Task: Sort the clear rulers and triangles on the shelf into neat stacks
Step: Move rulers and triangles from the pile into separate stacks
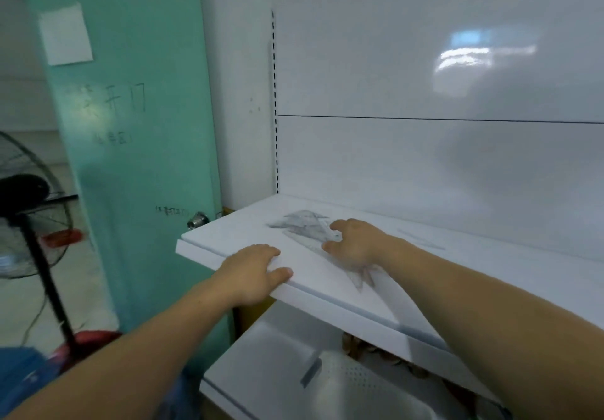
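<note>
Two hands on white shelf [228,233]. Far left: fan [29,210], then green door [130,125]. Left hand [251,272] lies on shelf's front edge, fingers relaxed, holding nothing. Clear triangles [304,223] piled mid-shelf, overlapping, w/ right hand [356,243] on them, fingers bent; gripping or just touching, can't tell. Faint clear ruler [421,240] lies further right, apart.

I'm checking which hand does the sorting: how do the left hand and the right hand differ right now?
The left hand lies flat on the bare front edge of the shelf, touching no ruler; the right hand sits farther back on the clear triangles. The left hand's fingers are nearly straight; the right hand's thumb and fingers curl round the pile. Both rest on the same white shelf.
</note>
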Tool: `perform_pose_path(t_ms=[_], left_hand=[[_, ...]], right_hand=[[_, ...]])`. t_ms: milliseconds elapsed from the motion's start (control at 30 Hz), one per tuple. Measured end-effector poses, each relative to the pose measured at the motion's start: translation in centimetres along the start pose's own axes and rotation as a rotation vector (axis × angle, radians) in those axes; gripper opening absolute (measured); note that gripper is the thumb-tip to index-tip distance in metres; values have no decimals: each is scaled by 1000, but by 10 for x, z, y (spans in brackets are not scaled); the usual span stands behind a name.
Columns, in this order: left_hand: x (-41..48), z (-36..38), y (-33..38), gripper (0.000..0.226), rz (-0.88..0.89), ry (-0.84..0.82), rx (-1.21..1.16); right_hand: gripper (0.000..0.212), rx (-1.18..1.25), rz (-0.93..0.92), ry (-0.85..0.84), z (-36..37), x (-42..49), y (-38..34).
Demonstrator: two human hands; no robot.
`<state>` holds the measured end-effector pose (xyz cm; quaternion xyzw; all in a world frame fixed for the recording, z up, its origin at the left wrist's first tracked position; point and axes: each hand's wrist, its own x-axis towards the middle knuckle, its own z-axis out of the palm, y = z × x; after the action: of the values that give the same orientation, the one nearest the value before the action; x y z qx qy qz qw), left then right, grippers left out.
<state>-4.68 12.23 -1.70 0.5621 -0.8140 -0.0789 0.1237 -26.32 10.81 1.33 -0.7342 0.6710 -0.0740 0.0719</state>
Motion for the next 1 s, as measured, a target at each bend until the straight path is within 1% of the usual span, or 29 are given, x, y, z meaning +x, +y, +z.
perform_pose_path(t_ms=[200,333,367,467,567,633,700,767,833,900,1000], left_hand=[[66,-3,-24,63,-32,-60,15],[109,-2,-37,71,-35,-79,-4],[119,-2,-40,72,-25,-67,-8],[143,0,-47,72,-3,-49,2],[161,-2,-55,60,34,-57,81],[172,-3,-64,47,86,-20,14],[179,-2,-73,34,152,29,-54],[184,0,-78,23,215,60,-109],[186,1,-81,18,271,72,-149],[189,1,-82,27,301,43,-177],[195,1,-83,55,272,-59,-206]], right_hand=[[65,34,-12,7,11,88,2],[81,-6,0,-38,14,133,-1],[79,-13,-9,-41,14,141,-3],[64,43,-54,-48,10,157,-6],[60,173,-45,-49,5,161,-7],[68,209,-16,-35,4,161,-7],[81,176,38,1,3,159,-6],[92,115,142,1,5,152,-4],[93,86,257,-19,6,142,-5],[80,84,301,2,7,132,-9],[59,111,310,98,13,120,-19]])
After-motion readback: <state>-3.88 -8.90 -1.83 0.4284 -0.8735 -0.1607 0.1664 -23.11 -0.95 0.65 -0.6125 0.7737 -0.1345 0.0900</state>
